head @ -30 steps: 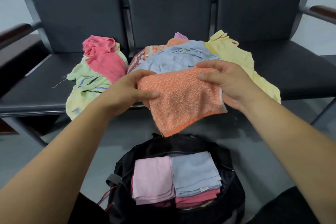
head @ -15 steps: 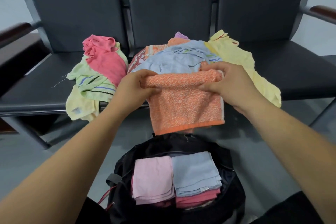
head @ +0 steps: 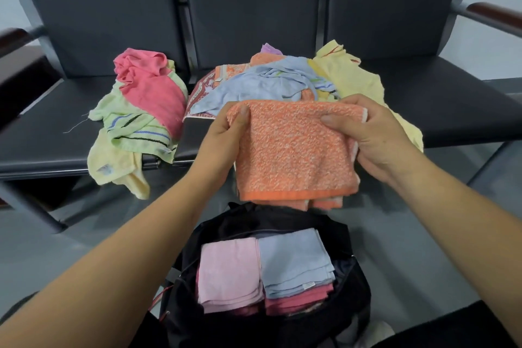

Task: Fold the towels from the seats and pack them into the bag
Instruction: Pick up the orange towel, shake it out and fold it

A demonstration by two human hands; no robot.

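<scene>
Both hands, left hand [head: 226, 135] and right hand [head: 370, 135], pinch the folded orange towel [head: 293, 150] directly above the open bag [head: 353, 285].

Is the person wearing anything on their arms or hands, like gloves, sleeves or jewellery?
No. The left forearm and the right forearm are bare as far up as the picture reaches, with no sleeve in view. The left hand and the right hand have no gloves, and no ring, watch or bracelet shows on either. The thumbnails that show are short and unpainted.
</scene>
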